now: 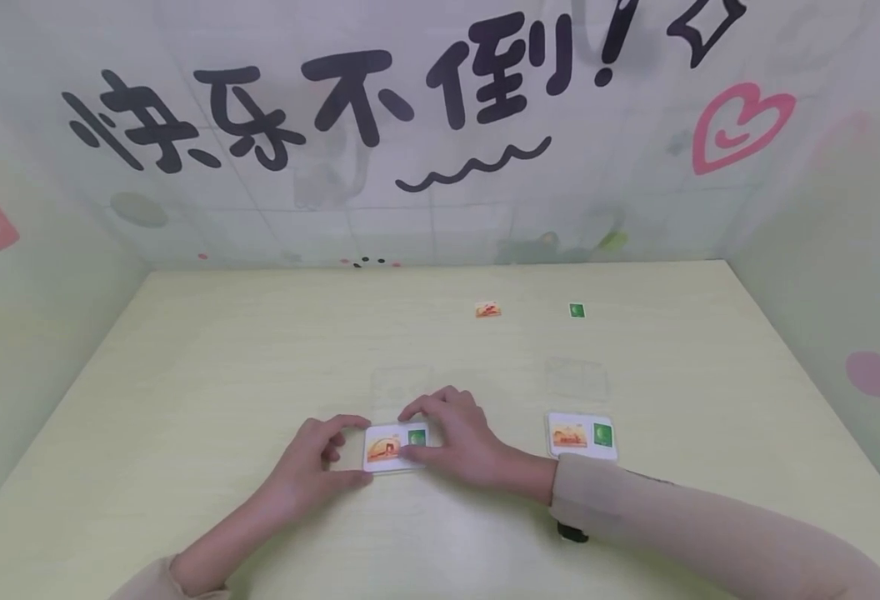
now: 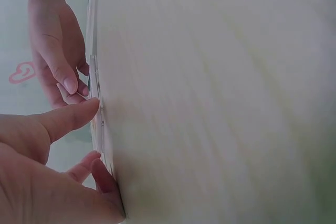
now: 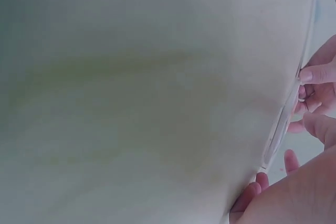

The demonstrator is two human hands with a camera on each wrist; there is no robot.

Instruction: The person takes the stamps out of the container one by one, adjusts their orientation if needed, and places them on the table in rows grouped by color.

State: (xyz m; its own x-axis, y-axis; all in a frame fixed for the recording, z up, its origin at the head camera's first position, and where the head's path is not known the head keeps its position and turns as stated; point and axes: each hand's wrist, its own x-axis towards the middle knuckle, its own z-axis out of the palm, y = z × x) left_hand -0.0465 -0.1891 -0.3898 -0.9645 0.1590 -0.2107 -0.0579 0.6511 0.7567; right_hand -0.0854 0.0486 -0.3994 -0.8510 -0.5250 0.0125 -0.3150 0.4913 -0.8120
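Back wall [image 1: 260,233], beyond both hands: large black Chinese characters [image 1: 365,108], clear from where I stand, reading 快乐不倒, ended by an exclamation mark [image 1: 618,33]. Run begins farther left than the left hand [image 1: 311,462], finishes farther right than the right hand [image 1: 466,442]. Card [image 1: 404,439] between the hands: any print on its small pictures [image 1: 383,450] too fine to read. Same for the second card [image 1: 590,437] right of the right hand, loose orange piece [image 1: 488,310] beyond that hand, loose green piece [image 1: 577,310] beyond and right of it
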